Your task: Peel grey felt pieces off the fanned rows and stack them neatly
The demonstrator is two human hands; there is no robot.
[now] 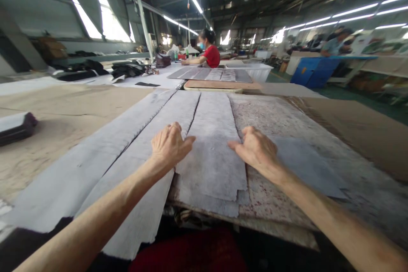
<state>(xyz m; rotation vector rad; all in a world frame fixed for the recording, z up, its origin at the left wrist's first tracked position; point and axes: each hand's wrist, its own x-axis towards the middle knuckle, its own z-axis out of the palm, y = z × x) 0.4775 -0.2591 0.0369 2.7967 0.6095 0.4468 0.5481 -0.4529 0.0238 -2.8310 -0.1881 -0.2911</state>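
Long grey strips of sheet material lie side by side on a stained board (287,110) in front of me. My left hand (170,146) rests palm down on the left edge of the middle grey strip (212,153), fingers curled. On that strip's right edge lies my right hand (255,148), thumb pointing left. Neither hand grips anything. Two more grey strips (127,136) run to the left, and a smaller grey piece (302,165) lies to the right under my right forearm.
Brown cardboard (63,114) covers the table on the left and right. A dark flat object (15,127) sits at the left edge. Farther down the table a person in a red shirt (210,53) works. Blue bins (312,70) stand at the right.
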